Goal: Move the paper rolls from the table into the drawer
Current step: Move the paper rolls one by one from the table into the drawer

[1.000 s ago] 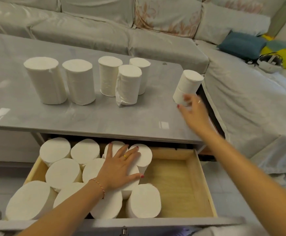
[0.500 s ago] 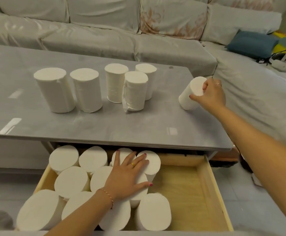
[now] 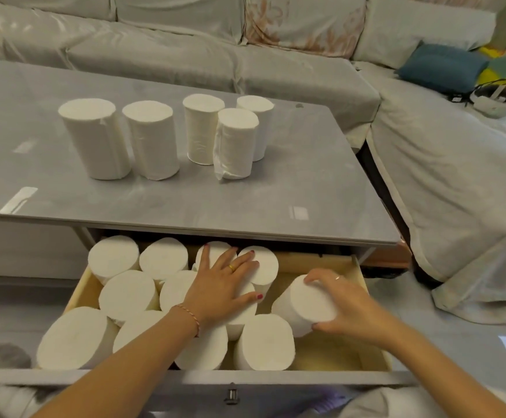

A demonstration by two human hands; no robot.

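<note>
Five upright white paper rolls (image 3: 155, 140) stand on the grey worktop (image 3: 276, 191); below its near edge, the open wooden drawer (image 3: 363, 315) holds perhaps ten rolls packed leftward.

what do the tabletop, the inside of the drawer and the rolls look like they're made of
Tabletop: grey with faint marbling and glossy reflections, so probably polished stone, glass or a laminate; I cannot tell which.
Drawer: pale yellowish interior with faint grain, likely unfinished wood or plywood.
Paper rolls: matte white, soft-looking tissue paper; the front one shows a loose wrinkled flap.
</note>
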